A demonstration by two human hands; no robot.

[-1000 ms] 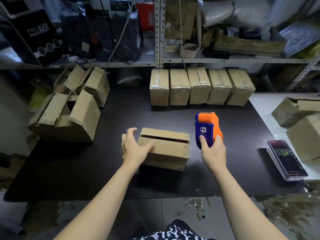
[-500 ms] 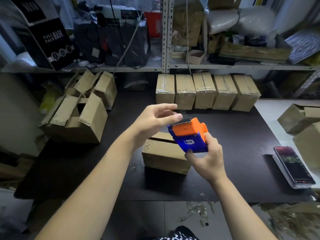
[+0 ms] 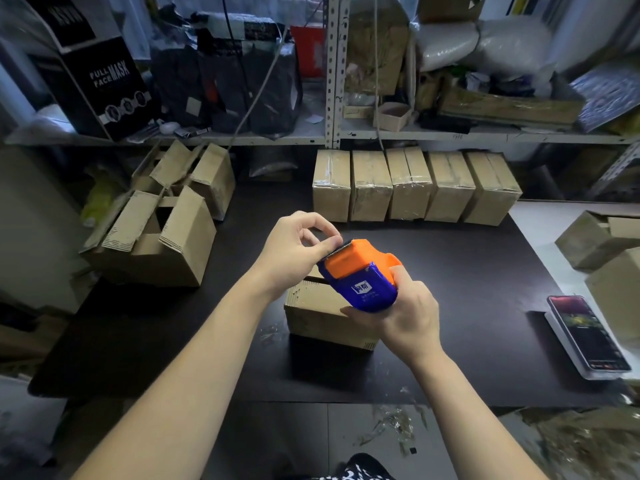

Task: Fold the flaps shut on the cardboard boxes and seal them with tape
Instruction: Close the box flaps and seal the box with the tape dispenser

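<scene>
Right hand [image 3: 408, 313] wraps the blue body of the tape dispenser [image 3: 360, 275]; left hand [image 3: 294, 247] pinches thumb and forefinger at its toothed front edge, probably seeking the tape end, which is too small to see. Worktop [image 3: 467, 271]: dark, flat. Taped boxes [image 3: 412, 185]: five, touching in a row at the back. Open boxes [image 3: 156, 237]: far left, flaps up. Box [image 3: 318, 317]: directly beneath the dispenser, flaps down, dark gap at the seam, no tape seen. Judged light, stiff corrugated card whose walls dent; steady it with a flat palm on the flaps. Dispenser: hard, light plastic, sharp teeth; hold it by the body.
</scene>
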